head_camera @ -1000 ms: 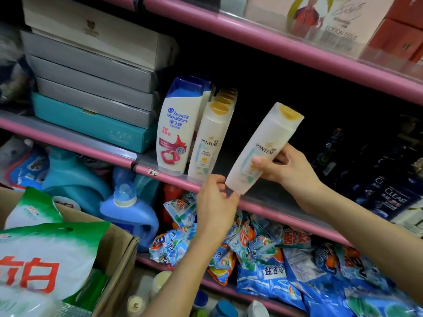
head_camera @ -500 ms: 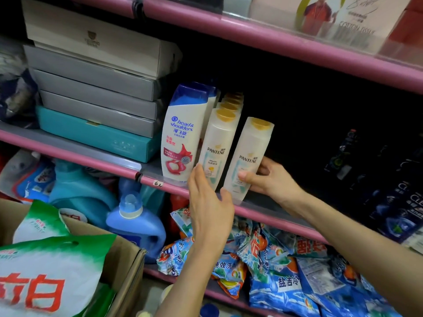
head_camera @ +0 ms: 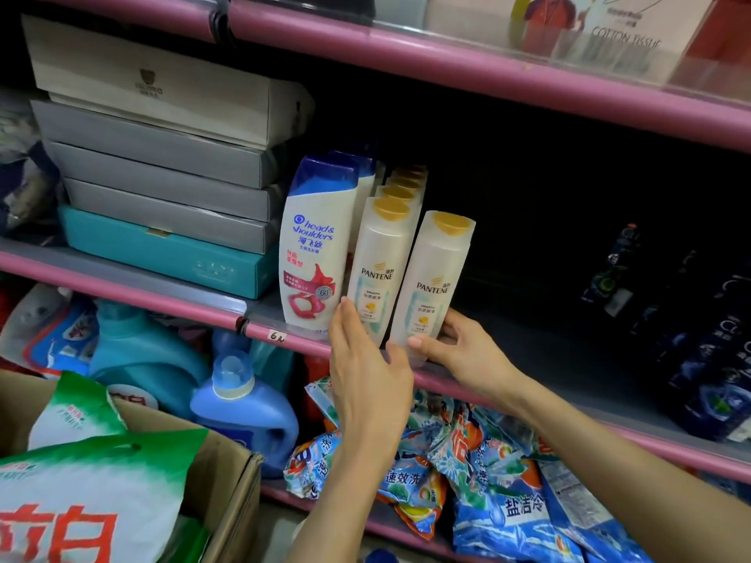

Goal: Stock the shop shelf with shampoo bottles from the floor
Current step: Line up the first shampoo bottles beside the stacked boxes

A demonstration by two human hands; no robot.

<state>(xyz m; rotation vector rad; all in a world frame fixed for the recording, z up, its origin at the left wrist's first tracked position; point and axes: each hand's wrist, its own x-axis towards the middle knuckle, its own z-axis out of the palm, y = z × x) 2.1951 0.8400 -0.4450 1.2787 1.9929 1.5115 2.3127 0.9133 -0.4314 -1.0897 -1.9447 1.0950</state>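
Note:
A white Pantene shampoo bottle [head_camera: 433, 278] with a yellow cap stands upright at the front of the pink-edged shelf [head_camera: 292, 339]. My right hand [head_camera: 459, 355] holds its base, thumb across the front and fingers behind. To its left stands a row of several matching Pantene bottles [head_camera: 380, 262], then white and blue Head & Shoulders bottles [head_camera: 313, 245]. My left hand [head_camera: 365, 371] is flat with straight fingers, its fingertips against the lower front of the first bottle in the row.
Stacked grey and teal boxes [head_camera: 162, 188] fill the shelf's left. Dark Clear bottles [head_camera: 711, 339] stand at the right, with bare shelf between. Below lie blue detergent jugs [head_camera: 239, 412] and packets [head_camera: 487, 481]. A cardboard box [head_camera: 227, 481] of washing powder bags sits lower left.
The Pantene bottle went from tilted in mid-air to upright on the shelf beside the row. My left hand left its base and moved flat against the row's front bottle.

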